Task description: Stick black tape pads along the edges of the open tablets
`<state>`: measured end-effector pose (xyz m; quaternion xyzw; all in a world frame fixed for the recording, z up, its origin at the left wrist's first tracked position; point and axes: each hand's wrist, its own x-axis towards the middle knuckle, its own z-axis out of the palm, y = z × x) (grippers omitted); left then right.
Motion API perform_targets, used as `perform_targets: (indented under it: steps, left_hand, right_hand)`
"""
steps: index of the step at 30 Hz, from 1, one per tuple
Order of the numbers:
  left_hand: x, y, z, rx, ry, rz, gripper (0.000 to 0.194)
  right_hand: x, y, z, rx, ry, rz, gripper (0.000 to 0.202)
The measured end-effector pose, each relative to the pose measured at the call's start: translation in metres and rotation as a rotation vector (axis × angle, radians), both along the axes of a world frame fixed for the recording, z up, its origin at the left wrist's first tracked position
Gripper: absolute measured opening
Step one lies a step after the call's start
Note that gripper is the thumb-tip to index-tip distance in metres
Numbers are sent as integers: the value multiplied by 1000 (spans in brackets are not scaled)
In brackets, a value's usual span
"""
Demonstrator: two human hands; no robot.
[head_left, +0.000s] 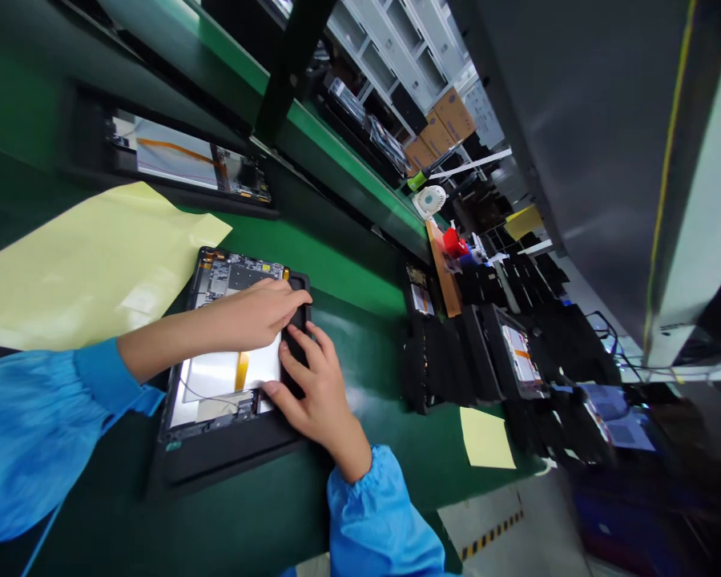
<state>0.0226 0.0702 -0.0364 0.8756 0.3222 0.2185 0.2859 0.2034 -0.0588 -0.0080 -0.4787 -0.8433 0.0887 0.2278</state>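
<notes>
Opened tablet, as the head view shows it, lies insides up in a black tray on the green bench, right under our two hands. Our left hand reaches across it, fingers bunched and bent, their tips at the tray's side rim; we cannot tell whether they pinch anything there. Our right hand rests along the same side with its fingers spread, thumb at the edge of the silver plate, closed around nothing that we can see.

We judge the tablet light and thin, stiff enough to lift flat but apt to flex if taken by one corner. Its smooth plate looks slick, while the circuit board, the orange ribbon and the thin dark wire seem easily harmed, so we would keep our fingertips off them. The best hold, to our mind, is on the frame at two opposite sides, or on the tray's broad border. Just beside lies a yellow sheet, with a second opened device beyond it.
</notes>
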Motion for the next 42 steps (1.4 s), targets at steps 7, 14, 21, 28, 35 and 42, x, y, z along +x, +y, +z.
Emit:
perform_targets:
  steps: [7, 14, 21, 28, 35, 42]
  left_hand:
    - [-1, 0, 1, 13, -26, -4, 33]
    - [1, 0, 2, -22, 13, -13, 35]
    - [0, 3, 0, -35, 0, -18, 31]
    - [0, 0, 6, -69, 10, -7, 34]
    - [1, -1, 13, -126, 41, -7, 38]
    - [1, -1, 13, -130, 45, -10, 38]
  right_hand:
    - [-4, -2, -1, 86, 160, -175, 28]
    - [-5, 6, 1, -28, 226, -185, 20]
    - [1, 47, 2, -306, 341, -227, 10]
    - [-1, 56, 6, -321, 212, -165, 6]
    - [4, 56, 8, -296, 263, -34, 10]
    - [6, 59, 7, -303, 287, 32, 11]
